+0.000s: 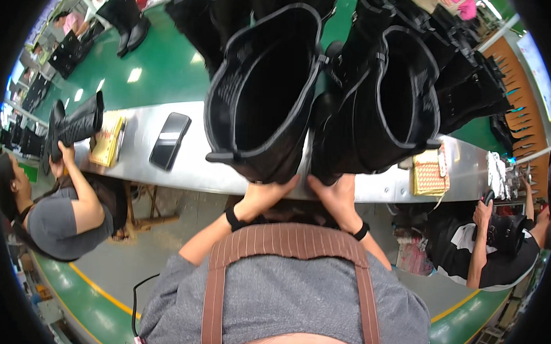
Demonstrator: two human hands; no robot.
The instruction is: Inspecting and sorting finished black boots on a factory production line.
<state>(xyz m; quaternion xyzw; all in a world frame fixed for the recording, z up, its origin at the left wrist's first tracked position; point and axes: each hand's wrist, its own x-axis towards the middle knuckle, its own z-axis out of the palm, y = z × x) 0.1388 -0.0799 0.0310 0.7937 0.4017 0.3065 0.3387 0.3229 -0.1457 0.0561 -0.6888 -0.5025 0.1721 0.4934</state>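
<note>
Two tall black boots stand upright side by side before me, their wide tops turned toward me and their dark linings showing. My left hand [268,195] is closed round the lower back of the left boot [254,162], thumb toward the middle. Around the low part of the right boot [356,132] my right hand [336,199] is closed the same way. The boots hide most of the fingers on both hands. Beneath lies a metal table edge [214,181]. Each wrist wears a black band.
A dark phone [170,141] and a yellow booklet [108,140] lie left; a patterned yellow pad [429,172] lies right. More black boots [466,88] crowd the green surface [163,77] beyond. A person at left handles a black boot [77,121]; another person [467,251] works at right.
</note>
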